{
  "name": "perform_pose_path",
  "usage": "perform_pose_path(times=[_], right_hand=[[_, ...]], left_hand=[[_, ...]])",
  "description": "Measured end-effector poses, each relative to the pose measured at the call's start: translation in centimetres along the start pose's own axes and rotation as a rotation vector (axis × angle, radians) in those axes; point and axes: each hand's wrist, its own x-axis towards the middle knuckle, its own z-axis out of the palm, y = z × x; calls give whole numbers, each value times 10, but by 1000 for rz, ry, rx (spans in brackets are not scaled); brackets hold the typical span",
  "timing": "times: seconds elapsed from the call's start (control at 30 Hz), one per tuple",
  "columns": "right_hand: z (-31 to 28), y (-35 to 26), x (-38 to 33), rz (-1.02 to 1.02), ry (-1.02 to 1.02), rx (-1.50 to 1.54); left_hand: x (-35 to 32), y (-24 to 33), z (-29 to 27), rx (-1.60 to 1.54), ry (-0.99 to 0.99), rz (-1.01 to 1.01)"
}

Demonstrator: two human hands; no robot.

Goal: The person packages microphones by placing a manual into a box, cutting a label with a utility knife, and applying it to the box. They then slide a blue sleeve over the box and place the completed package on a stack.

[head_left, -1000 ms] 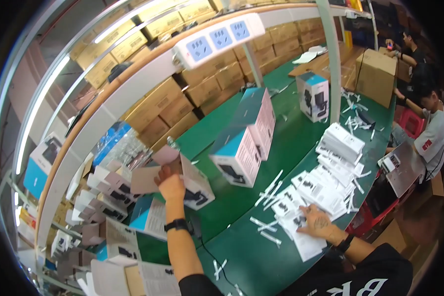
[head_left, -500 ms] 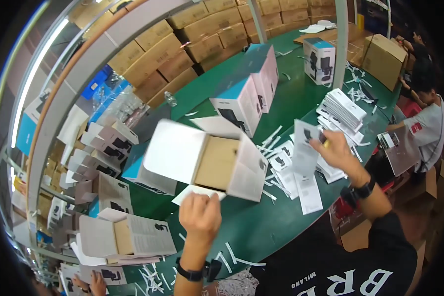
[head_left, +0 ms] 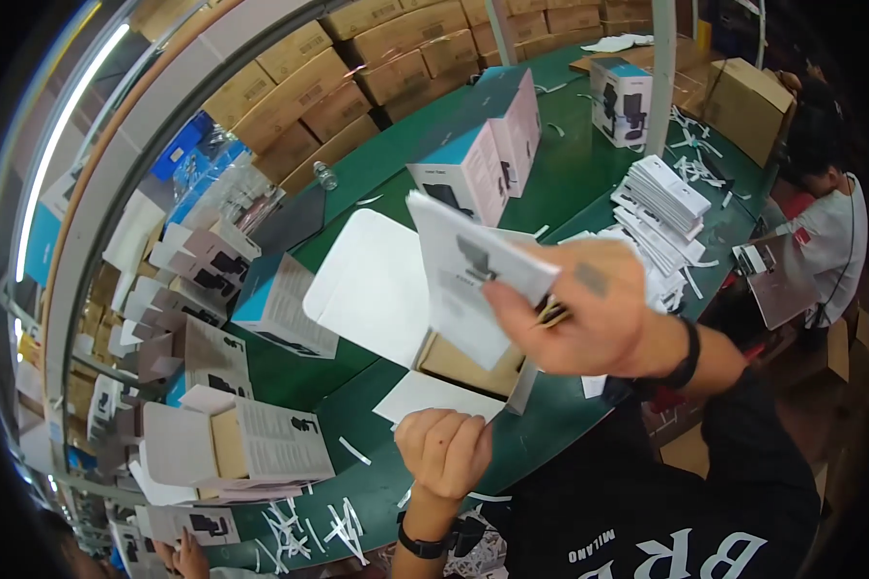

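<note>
An open white carton (head_left: 372, 285) with a brown cardboard inside stands tilted on the green table before me, its large lid flap folded back to the left. My left hand (head_left: 444, 451) is closed at the carton's near flap, fingers curled over its edge. Above the carton's opening, my right hand (head_left: 589, 309) grips a white printed leaflet (head_left: 468, 265) bearing a picture of a dark device. A small yellow and black thing (head_left: 552, 311) shows by the right fingers; its kind is unclear. The leaflet and right hand hide part of the carton.
A stack of white leaflets (head_left: 661, 198) lies to the right. Closed printed boxes (head_left: 468, 179) stand behind the carton; another open carton (head_left: 227, 449) sits at left. Paper strips (head_left: 304, 531) litter the near edge. Another person's hand (head_left: 188, 558) shows lower left; a seated person (head_left: 830, 241) is at right.
My right hand has brought a leaflet leftward from the pile to over the open carton. My left hand has shifted right with the near flap, and the carton has turned and moved slightly.
</note>
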Motion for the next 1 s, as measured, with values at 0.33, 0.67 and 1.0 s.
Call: perform_pose_path(times=[0.33, 0.67, 1.0], right_hand=[[25, -10, -29, -51, -63, 211], [7, -8, -15, -2, -339, 403], [-3, 16, -21, 424, -555, 574]], left_hand=[[-17, -2, -4, 74, -9, -19], [-7, -8, -20, 33, -97, -43], [-26, -40, -2, -204, -31, -136]])
